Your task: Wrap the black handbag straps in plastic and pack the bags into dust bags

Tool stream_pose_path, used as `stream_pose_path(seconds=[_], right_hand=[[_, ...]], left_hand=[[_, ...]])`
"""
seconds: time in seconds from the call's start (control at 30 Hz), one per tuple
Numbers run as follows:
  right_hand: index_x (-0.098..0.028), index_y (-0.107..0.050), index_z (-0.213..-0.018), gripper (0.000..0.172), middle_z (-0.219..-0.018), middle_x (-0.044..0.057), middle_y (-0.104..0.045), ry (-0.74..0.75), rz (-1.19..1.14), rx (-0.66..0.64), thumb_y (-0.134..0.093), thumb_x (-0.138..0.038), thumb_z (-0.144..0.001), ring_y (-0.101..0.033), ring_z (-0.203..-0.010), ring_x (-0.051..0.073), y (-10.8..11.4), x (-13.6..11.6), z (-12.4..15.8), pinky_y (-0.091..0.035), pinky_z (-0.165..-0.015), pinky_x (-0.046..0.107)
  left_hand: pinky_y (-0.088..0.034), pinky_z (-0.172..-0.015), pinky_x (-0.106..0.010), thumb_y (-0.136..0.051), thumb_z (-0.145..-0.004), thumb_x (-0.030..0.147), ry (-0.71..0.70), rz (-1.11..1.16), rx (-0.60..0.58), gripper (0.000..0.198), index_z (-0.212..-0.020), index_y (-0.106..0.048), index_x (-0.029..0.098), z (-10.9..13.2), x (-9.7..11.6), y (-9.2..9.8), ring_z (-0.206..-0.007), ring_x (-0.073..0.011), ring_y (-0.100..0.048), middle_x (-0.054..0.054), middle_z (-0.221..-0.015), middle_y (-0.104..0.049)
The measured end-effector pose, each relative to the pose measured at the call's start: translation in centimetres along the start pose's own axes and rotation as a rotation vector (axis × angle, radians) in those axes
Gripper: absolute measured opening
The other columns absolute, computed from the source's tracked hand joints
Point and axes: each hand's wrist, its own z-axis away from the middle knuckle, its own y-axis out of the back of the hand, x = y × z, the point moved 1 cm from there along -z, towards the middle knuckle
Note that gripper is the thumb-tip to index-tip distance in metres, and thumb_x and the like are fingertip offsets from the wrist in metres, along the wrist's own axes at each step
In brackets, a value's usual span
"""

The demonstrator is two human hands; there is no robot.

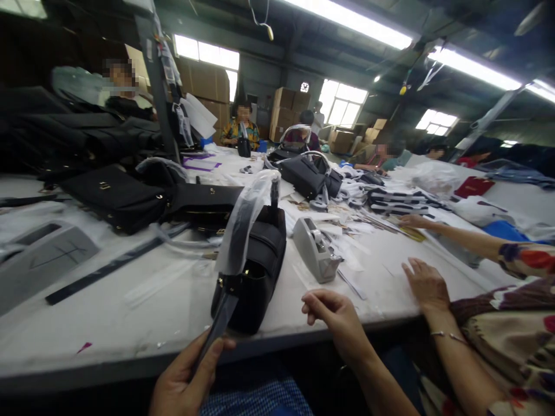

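Observation:
A black handbag (262, 289) stands upright near the front edge of the worktable, its handle (237, 231) wrapped in clear plastic film. My left hand (188, 375) is closed around a dark strap (220, 318) that runs down from the bag's gold-coloured side fitting. Right of the bag, my right hand (333, 318) hangs at the table edge with thumb and fingers pinched together; anything between them is too small to make out. Just beyond that hand stands a grey tape dispenser (315, 254).
A co-worker's hand (427, 286) rests on the table at right; their other hand (416, 222) reaches forward. Black bags (117, 196) and a long dark strip (108, 268) lie left, by another grey dispenser (56, 254). Further back are more bags (307, 173) and several people.

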Motion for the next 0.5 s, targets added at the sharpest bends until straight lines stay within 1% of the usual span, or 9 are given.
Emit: stream_pose_path(seconds=[0.1, 0.17, 0.2, 0.23, 0.3, 0.33, 0.4, 0.43, 0.5], right_hand=[[-0.013, -0.074, -0.077, 0.033, -0.068, 0.004, -0.071, -0.022, -0.062, -0.239, -0.075, -0.045, -0.083, -0.062, -0.054, 0.010, -5.4, -1.9, 2.1, -0.049, -0.057, 0.020], [-0.012, -0.073, -0.077, 0.035, -0.066, 0.004, -0.070, -0.037, -0.119, -0.330, -0.074, -0.047, -0.083, -0.061, -0.053, 0.010, -8.5, -2.4, 2.6, -0.049, -0.054, 0.020], [-0.012, -0.073, -0.076, 0.037, -0.065, 0.004, -0.070, -0.041, -0.133, -0.352, -0.073, -0.048, -0.083, -0.061, -0.051, 0.010, -9.8, -2.5, 2.6, -0.048, -0.052, 0.020], [-0.012, -0.072, -0.075, 0.038, -0.064, 0.004, -0.069, -0.038, -0.128, -0.358, -0.073, -0.049, -0.083, -0.060, -0.050, 0.010, -10.9, -2.4, 2.4, -0.047, -0.051, 0.019], [-0.012, -0.071, -0.072, 0.040, -0.062, 0.004, -0.069, -0.024, -0.063, -0.333, -0.071, -0.050, -0.084, -0.058, -0.049, 0.009, -12.4, -2.0, 1.9, -0.045, -0.049, 0.019], [-0.012, -0.071, -0.071, 0.041, -0.061, 0.004, -0.069, -0.022, -0.016, -0.313, -0.070, -0.050, -0.085, -0.057, -0.048, 0.009, -12.8, -1.7, 1.6, -0.044, -0.048, 0.019], [-0.012, -0.071, -0.069, 0.041, -0.059, 0.004, -0.068, -0.020, 0.074, -0.289, -0.068, -0.050, -0.086, -0.057, -0.048, 0.010, -13.1, -1.2, 1.1, -0.042, -0.047, 0.019], [-0.013, -0.071, -0.069, 0.041, -0.059, 0.004, -0.068, -0.023, 0.102, -0.290, -0.068, -0.049, -0.086, -0.057, -0.048, 0.010, -13.0, -1.0, 1.0, -0.042, -0.047, 0.019], [-0.014, -0.071, -0.068, 0.039, -0.060, 0.003, -0.068, -0.026, 0.112, -0.317, -0.067, -0.047, -0.087, -0.058, -0.050, 0.011, -12.5, -0.7, 1.0, -0.044, -0.050, 0.020]], left_hand=[[-0.024, -0.044, -0.020, -0.072, -0.073, 0.063, -0.053, -0.053, -0.002, 0.052, -0.098, -0.076, 0.017, 0.4, 1.0, -0.4, -0.046, -0.0080, -0.029, 0.006, -0.050, -0.038], [-0.037, -0.050, -0.021, -0.073, -0.075, 0.058, -0.106, -0.082, 0.001, 0.046, -0.097, -0.077, 0.018, 0.6, 1.8, -0.6, -0.052, -0.0118, -0.045, 0.003, -0.055, -0.050], [-0.046, -0.060, -0.023, -0.073, -0.075, 0.056, -0.132, -0.082, 0.000, 0.043, -0.098, -0.077, 0.019, 0.7, 2.1, -0.6, -0.062, -0.0153, -0.055, 0.001, -0.062, -0.059], [-0.050, -0.073, -0.026, -0.073, -0.077, 0.054, -0.156, -0.073, -0.007, 0.041, -0.099, -0.077, 0.020, 0.8, 2.4, -0.7, -0.075, -0.0191, -0.061, -0.002, -0.073, -0.066], [-0.048, -0.094, -0.032, -0.070, -0.080, 0.052, -0.182, -0.057, -0.037, 0.039, -0.103, -0.077, 0.021, 0.9, 2.7, -0.7, -0.096, -0.0240, -0.064, -0.005, -0.094, -0.073], [-0.046, -0.097, -0.033, -0.069, -0.081, 0.051, -0.190, -0.054, -0.051, 0.039, -0.104, -0.076, 0.021, 1.0, 2.8, -0.6, -0.098, -0.0243, -0.063, -0.005, -0.098, -0.073], [-0.047, -0.094, -0.032, -0.069, -0.082, 0.049, -0.200, -0.057, -0.069, 0.036, -0.101, -0.076, 0.020, 1.1, 2.7, -0.5, -0.092, -0.0221, -0.062, -0.005, -0.097, -0.073], [-0.048, -0.088, -0.029, -0.069, -0.082, 0.048, -0.195, -0.057, -0.068, 0.034, -0.099, -0.076, 0.019, 1.1, 2.7, -0.5, -0.085, -0.0198, -0.061, -0.005, -0.092, -0.072], [-0.046, -0.066, -0.022, -0.070, -0.082, 0.049, -0.141, -0.045, -0.067, 0.034, -0.093, -0.075, 0.018, 1.3, 2.6, -0.3, -0.065, -0.0132, -0.052, -0.002, -0.075, -0.066]])
